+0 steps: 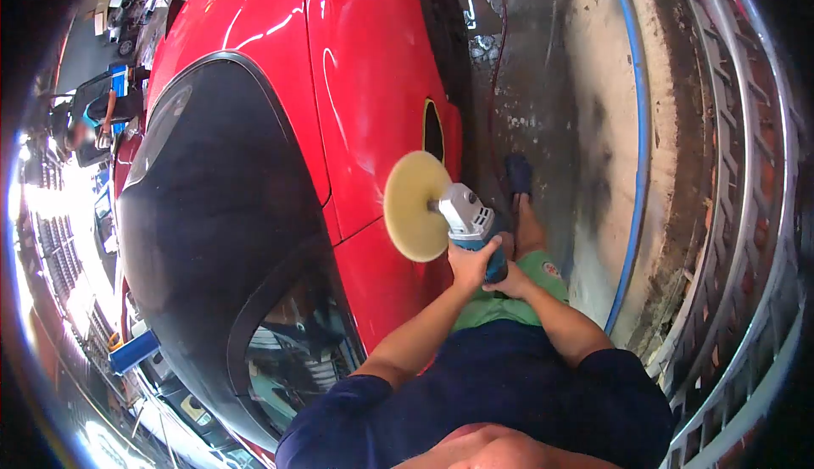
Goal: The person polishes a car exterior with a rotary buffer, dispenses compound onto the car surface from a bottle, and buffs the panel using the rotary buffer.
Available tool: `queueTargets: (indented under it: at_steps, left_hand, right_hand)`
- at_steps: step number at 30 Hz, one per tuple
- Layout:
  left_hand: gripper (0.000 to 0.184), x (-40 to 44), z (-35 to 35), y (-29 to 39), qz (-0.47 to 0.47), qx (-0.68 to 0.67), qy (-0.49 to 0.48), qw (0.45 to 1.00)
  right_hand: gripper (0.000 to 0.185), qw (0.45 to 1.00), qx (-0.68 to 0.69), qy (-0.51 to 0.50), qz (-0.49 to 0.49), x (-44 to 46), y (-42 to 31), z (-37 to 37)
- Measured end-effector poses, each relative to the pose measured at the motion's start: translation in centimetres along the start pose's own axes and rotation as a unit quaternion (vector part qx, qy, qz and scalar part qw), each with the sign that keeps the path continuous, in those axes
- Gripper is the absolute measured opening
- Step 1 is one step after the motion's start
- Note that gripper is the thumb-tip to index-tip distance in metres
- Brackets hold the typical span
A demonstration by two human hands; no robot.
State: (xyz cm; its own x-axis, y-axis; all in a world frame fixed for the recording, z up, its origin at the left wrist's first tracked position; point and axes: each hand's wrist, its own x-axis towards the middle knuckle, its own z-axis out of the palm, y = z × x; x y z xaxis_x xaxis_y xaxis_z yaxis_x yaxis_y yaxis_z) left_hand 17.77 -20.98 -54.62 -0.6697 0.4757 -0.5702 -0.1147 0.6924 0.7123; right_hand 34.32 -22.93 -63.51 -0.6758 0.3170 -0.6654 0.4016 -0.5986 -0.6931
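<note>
A power polisher [468, 213] with a silver head and a teal-blue body is held in front of me. Its round yellow pad [414, 206] faces the side of a red car [365, 70]; whether pad and paint touch, I cannot tell. Just behind the silver head, my left hand [471, 264] is closed round the body. Farther back, my right hand [511, 282] is closed round the rear of the same tool, its fingers partly hidden. Whitish streaks and reflections show on the red panel near the pad.
The car's black roof [220, 172] lies left of the red panel. On my right, a blue hose [640, 130] runs along a pale ledge [606, 70], with metal lattice [746, 172] beyond. A thin dark-red cord [494, 70] crosses the wet floor. Another person [106, 113] is at far left.
</note>
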Motion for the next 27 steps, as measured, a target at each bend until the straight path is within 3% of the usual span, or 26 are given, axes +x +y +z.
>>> queueTargets:
  at_steps: [4, 6, 8, 10, 12, 16, 18, 21, 24, 25, 27]
  left_hand:
    - [0.085, 2.4, 1.6, 3.9, -0.013, 0.013, -0.008, 1.0]
    - [0.082, 5.9, 3.4, 5.7, 0.03, 0.029, 0.01, 0.999]
    - [0.076, 10.0, 5.3, 8.5, 0.04, -0.014, -0.007, 0.999]
    - [0.079, 14.0, 6.7, 13.0, 0.059, -0.004, -0.007, 0.998]
    - [0.084, 16.0, 7.3, 19.8, 0.061, 0.02, 0.011, 0.998]
    - [0.069, 23.8, 9.2, 25.9, 0.097, -0.02, 0.034, 0.995]
    - [0.077, 24.1, 8.0, 30.3, 0.055, -0.036, -0.005, 0.998]
    - [0.101, 24.5, 7.0, 32.7, 0.105, -0.092, 0.044, 0.989]
    - [0.099, 23.7, 4.9, 33.5, 0.131, -0.107, 0.077, 0.983]
    - [0.082, 22.6, 4.2, 33.8, 0.138, -0.123, 0.108, 0.977]
    - [0.068, 22.2, 2.1, 33.4, 0.151, -0.203, 0.056, 0.966]
  right_hand:
    - [0.044, 1.0, -0.009, 0.01, 0.003, 2.3, -0.2, -1.2]
    - [0.036, 0.999, 0.037, 0.012, 0.025, 4.1, -2.0, -2.7]
    - [0.03, 0.989, 0.142, 0.012, 0.042, 5.5, -9.5, -4.7]
    - [0.025, 0.987, 0.143, 0.066, 0.021, 7.0, -16.6, -6.8]
    - [0.019, 0.981, 0.183, 0.057, 0.023, 11.0, -19.3, -9.4]
    - [0.012, 0.987, 0.153, 0.04, -0.031, 15.1, -28.3, -13.3]
    - [0.012, 0.99, 0.11, 0.06, -0.07, 15.3, -32.5, -14.0]
    - [0.011, 0.992, 0.037, 0.097, -0.065, 14.7, -36.6, -14.0]
    - [0.012, 0.991, -0.017, 0.117, -0.07, 12.9, -39.4, -12.6]
    - [0.013, 0.989, -0.03, 0.119, -0.077, 12.2, -40.1, -12.0]
    - [0.015, 0.982, -0.1, 0.138, -0.085, 10.5, -41.5, -10.6]
